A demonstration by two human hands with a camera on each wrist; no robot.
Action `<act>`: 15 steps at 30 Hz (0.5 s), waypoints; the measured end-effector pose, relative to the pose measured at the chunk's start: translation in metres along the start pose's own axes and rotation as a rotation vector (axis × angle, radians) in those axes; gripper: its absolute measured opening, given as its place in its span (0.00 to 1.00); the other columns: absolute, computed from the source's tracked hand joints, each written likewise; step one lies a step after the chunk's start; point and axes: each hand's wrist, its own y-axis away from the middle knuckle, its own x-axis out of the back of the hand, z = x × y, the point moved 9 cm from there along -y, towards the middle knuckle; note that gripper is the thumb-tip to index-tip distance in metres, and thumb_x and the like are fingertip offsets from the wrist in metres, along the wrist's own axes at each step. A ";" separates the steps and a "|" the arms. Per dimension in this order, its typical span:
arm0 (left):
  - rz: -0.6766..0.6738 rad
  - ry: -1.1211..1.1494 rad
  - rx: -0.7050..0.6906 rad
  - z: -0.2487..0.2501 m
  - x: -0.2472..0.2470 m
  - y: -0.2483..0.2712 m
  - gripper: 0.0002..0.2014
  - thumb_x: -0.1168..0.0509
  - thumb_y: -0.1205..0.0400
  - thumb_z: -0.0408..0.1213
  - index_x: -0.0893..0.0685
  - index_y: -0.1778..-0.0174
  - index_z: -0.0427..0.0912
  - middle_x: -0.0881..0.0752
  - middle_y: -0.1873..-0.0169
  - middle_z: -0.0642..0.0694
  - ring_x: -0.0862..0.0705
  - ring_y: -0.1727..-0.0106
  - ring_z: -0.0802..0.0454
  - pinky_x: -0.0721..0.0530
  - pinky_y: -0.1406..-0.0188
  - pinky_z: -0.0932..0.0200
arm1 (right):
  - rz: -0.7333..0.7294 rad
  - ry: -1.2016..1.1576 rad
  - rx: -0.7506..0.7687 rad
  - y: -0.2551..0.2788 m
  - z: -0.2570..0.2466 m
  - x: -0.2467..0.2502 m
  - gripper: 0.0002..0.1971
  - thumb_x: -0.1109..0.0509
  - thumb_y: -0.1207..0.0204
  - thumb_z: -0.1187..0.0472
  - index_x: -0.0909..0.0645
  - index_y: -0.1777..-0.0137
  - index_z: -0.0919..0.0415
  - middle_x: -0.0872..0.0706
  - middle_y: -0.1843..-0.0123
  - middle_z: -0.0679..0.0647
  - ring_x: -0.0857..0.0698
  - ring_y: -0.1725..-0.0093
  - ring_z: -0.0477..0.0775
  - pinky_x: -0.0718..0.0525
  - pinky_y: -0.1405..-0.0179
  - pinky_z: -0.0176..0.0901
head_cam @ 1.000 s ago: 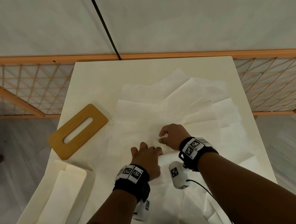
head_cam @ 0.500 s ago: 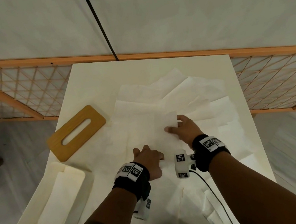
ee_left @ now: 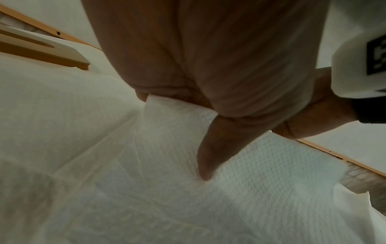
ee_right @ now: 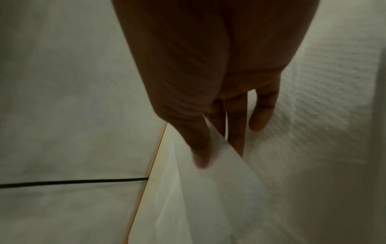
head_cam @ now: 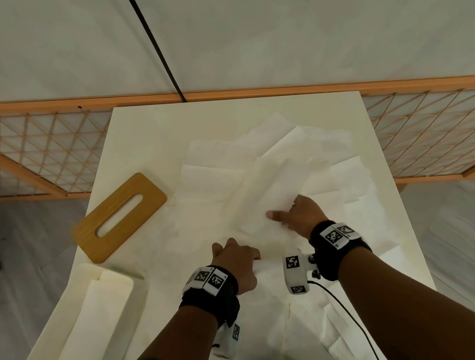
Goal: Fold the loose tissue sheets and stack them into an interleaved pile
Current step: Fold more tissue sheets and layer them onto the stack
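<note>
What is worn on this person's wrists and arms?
Each wrist has a black band topped with white tiles printed with black square markers. A white camera block with similar markers hangs off each band; a thin black cable trails from the right one. Forearms are bare, no sleeves.

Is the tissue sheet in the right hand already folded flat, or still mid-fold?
Mid-fold. The right hand pinches the tissue sheet, lifted off the pile; the left hand grips its near edge. No crease pressed flat yet.
</note>
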 end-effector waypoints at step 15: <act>0.568 0.894 -0.053 -0.040 0.105 0.028 0.38 0.39 0.32 0.42 0.34 0.21 0.55 0.29 0.26 0.55 0.31 0.24 0.49 0.33 0.26 0.48 | -0.377 -0.213 -0.065 0.048 -0.060 0.014 0.20 0.38 0.46 0.63 0.19 0.53 0.69 0.18 0.59 0.65 0.19 0.60 0.63 0.21 0.60 0.48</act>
